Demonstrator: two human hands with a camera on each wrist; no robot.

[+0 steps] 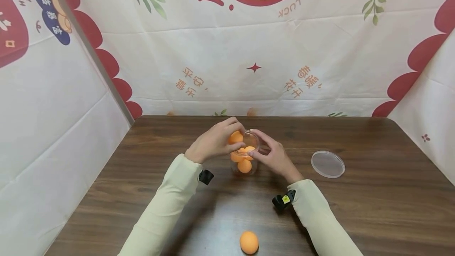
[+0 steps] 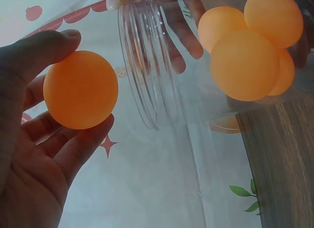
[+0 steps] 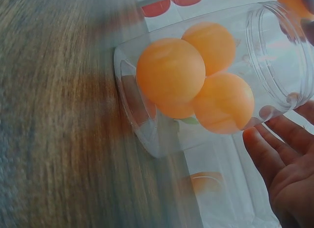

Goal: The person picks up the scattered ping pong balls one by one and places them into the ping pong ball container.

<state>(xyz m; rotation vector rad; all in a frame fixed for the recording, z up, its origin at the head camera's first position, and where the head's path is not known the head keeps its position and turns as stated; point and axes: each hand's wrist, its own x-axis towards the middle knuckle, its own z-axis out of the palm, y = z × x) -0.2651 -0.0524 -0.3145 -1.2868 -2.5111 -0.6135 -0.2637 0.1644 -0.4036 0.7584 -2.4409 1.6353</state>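
In the head view a clear plastic jar (image 1: 254, 169) stands upright on the table, its mouth uncovered. Several orange ping-pong balls (image 3: 170, 71) lie inside it, seen through the wall in both wrist views. My left hand (image 1: 217, 140) pinches another orange ping-pong ball (image 2: 81, 89) between thumb and fingers, just above the jar's mouth and apart from the rim (image 2: 142, 66). Around the upper part of the jar, my right hand (image 1: 276, 158) holds it near the rim, thumb on the near side and fingers on the far side.
A round clear lid (image 1: 328, 164) lies flat on the brown wooden table (image 1: 373, 208), right of the jar. One loose orange ball (image 1: 249, 242) sits near the front edge. Printed white cloth (image 1: 220, 50) hangs behind and at both sides.
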